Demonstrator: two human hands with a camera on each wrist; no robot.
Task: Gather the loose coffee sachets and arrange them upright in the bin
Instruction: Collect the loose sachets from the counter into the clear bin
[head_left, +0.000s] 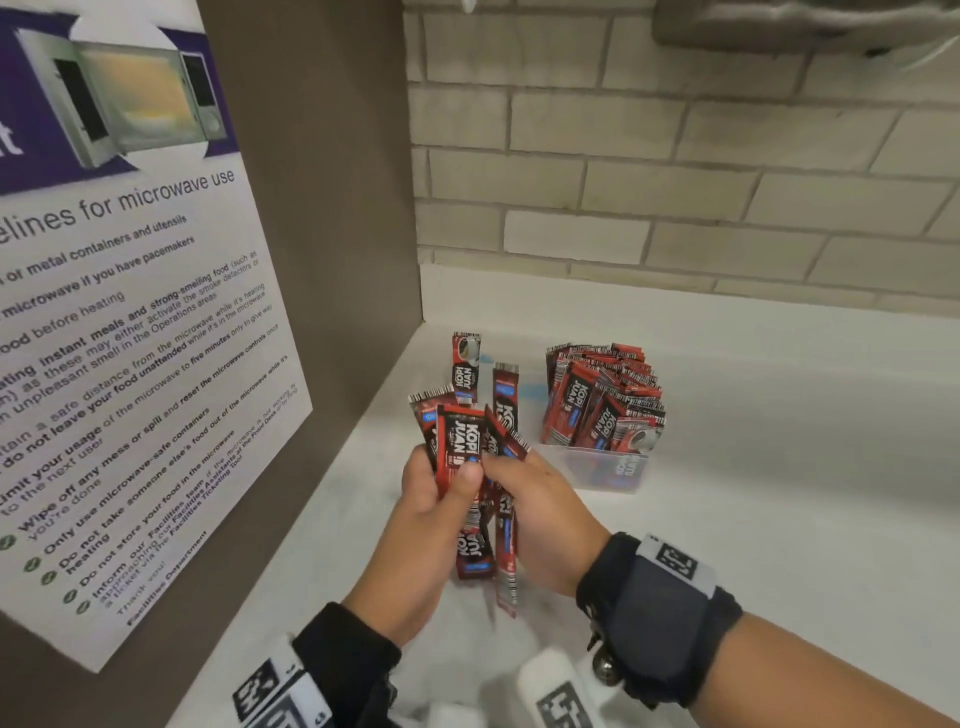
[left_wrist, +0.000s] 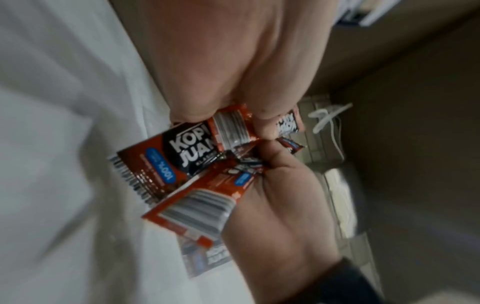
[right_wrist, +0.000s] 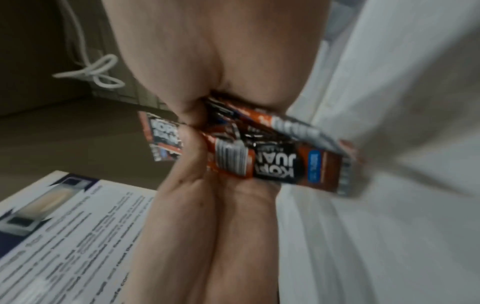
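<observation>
Both hands hold one bundle of red-and-black coffee sachets (head_left: 464, 441) above the white counter, ends fanned out above and below the fingers. My left hand (head_left: 439, 501) grips the bundle from the left, thumb across the front sachet. From the right, my right hand (head_left: 537, 501) pinches the same bundle. To the right stands the clear bin (head_left: 608, 470), packed with several sachets (head_left: 597, 400) that stand or lean. Both wrist views are blurred. They show the sachets (left_wrist: 182, 154) (right_wrist: 280, 166) squeezed between the left hand (left_wrist: 221, 67) (right_wrist: 207, 216) and the right hand (left_wrist: 280, 205) (right_wrist: 221, 51).
A brown side panel with a microwave-guidelines poster (head_left: 130, 312) closes the left side. A pale brick wall (head_left: 675, 182) runs behind the white counter (head_left: 779, 467). A grey appliance (head_left: 805, 26) hangs at the top right. A white cord (left_wrist: 327, 117) hangs by the wall.
</observation>
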